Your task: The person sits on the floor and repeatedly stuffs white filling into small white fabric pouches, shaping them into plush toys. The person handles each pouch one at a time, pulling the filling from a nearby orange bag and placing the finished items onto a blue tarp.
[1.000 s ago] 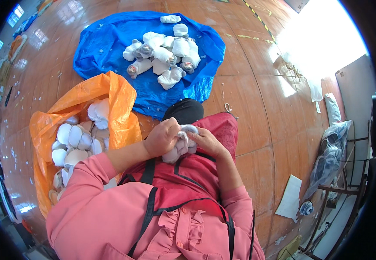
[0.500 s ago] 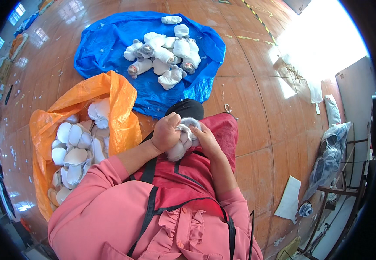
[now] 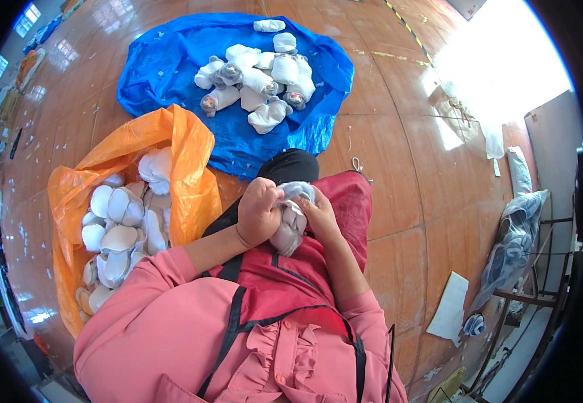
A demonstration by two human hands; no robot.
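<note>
Over my lap I hold a grey plush slipper (image 3: 288, 230), with fuzzy grey fabric at its top and a white edge across its middle. My left hand (image 3: 259, 209) is clenched in a fist at its left upper side. From the other side, my right hand (image 3: 319, 213) grips it with the thumb on the white edge. Part of the slipper is hidden by my fingers. To the left, an open orange sack (image 3: 190, 151) holds several white-soled slippers (image 3: 119, 238). Ahead lies a blue plastic sheet (image 3: 160, 80) with a pile of white and grey plush pieces (image 3: 258, 82).
A red apron (image 3: 345, 201) covers my lap. On the right, a clear plastic bag (image 3: 509, 232) leans by a metal rack (image 3: 523, 297). A white sheet (image 3: 449, 307) and a striped roll (image 3: 474, 325) lie on the tiled floor (image 3: 392, 262).
My left fist has turned and dropped slightly along the slipper. More grey fabric shows at its top, and its lower part has shifted right. The whole view has shifted a little.
</note>
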